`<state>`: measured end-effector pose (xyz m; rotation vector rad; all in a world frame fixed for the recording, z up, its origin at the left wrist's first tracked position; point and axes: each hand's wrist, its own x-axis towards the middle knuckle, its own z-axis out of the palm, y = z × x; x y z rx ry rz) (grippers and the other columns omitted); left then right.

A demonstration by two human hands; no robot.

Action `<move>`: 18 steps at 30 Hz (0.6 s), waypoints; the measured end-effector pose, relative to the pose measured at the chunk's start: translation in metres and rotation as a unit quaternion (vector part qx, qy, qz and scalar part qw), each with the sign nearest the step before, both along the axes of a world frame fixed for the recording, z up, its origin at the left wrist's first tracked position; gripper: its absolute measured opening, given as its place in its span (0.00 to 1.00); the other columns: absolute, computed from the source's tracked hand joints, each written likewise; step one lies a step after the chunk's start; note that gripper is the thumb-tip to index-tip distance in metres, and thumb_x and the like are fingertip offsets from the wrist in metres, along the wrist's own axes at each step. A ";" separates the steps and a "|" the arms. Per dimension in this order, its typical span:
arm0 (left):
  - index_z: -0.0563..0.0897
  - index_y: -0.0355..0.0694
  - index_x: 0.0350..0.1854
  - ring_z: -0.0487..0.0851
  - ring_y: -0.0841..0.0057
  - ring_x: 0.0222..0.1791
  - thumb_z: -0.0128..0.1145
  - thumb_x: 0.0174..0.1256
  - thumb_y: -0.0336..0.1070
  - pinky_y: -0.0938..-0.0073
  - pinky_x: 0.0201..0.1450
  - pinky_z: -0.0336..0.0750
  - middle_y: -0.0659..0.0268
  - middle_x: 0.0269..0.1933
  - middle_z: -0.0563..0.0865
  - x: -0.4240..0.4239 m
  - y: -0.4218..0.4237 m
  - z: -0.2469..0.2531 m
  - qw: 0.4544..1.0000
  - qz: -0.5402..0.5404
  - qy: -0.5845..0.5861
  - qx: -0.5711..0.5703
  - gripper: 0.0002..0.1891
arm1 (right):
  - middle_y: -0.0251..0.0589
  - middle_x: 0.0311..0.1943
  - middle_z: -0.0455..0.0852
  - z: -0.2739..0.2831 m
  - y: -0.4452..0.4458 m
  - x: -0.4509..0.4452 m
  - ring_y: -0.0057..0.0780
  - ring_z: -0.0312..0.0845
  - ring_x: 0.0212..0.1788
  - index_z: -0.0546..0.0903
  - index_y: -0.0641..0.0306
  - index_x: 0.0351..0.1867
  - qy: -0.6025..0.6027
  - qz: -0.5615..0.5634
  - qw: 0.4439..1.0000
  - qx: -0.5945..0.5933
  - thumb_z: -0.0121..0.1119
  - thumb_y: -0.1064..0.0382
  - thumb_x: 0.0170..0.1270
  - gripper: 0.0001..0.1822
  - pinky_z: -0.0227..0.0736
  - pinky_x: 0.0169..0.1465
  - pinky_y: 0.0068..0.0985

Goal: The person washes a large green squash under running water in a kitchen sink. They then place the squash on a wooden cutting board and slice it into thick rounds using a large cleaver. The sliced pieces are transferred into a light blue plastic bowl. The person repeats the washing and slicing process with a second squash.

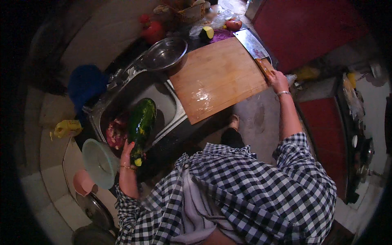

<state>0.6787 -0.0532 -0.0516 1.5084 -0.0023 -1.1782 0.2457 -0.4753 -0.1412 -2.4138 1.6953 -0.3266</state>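
Note:
My left hand (127, 153) grips the near end of a long dark-green squash (142, 118), which is held tilted over the metal sink (167, 101). Beside the squash, a piece of raw meat (115, 133) lies in the sink. My right hand (278, 81) is closed around the wooden handle of a cleaver (251, 43). The cleaver's broad blade lies along the right edge of a wooden cutting board (220, 73). Wet patches shine on the board, which reaches over the sink's right rim.
A steel bowl (165, 54) stands behind the sink. Beyond the board are a cut squash piece (207, 32), a purple cloth or bag (221, 35) and a reddish round item (233, 24). A pale green basin (100, 163) and a pink container (83, 182) are at the left. A stove (364, 162) is at right.

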 end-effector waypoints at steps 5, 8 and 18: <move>0.59 0.47 0.60 0.77 0.69 0.20 0.53 0.54 0.40 0.70 0.18 0.75 0.58 0.38 0.76 -0.030 -0.027 0.014 0.997 0.041 -0.033 0.051 0.30 | 0.54 0.43 0.73 -0.028 -0.037 0.049 0.52 0.70 0.46 0.65 0.53 0.55 0.068 0.044 0.997 0.019 0.63 0.53 0.46 0.32 0.68 0.48 0.36; 0.59 0.48 0.60 0.77 0.68 0.20 0.53 0.54 0.41 0.70 0.19 0.75 0.57 0.38 0.77 -0.035 -0.028 0.021 0.992 0.071 -0.049 0.088 0.30 | 0.56 0.44 0.71 -0.054 -0.040 0.060 0.52 0.70 0.45 0.60 0.51 0.59 0.024 0.053 0.994 0.094 0.62 0.56 0.47 0.36 0.67 0.49 0.38; 0.52 0.45 0.65 0.79 0.70 0.32 0.53 0.56 0.37 0.72 0.32 0.75 0.58 0.47 0.75 -0.040 -0.092 0.043 0.982 -0.161 -0.095 0.028 0.35 | 0.55 0.37 0.76 -0.085 -0.014 0.048 0.51 0.71 0.41 0.59 0.50 0.60 -0.175 0.077 0.977 0.098 0.55 0.63 0.47 0.35 0.67 0.44 0.40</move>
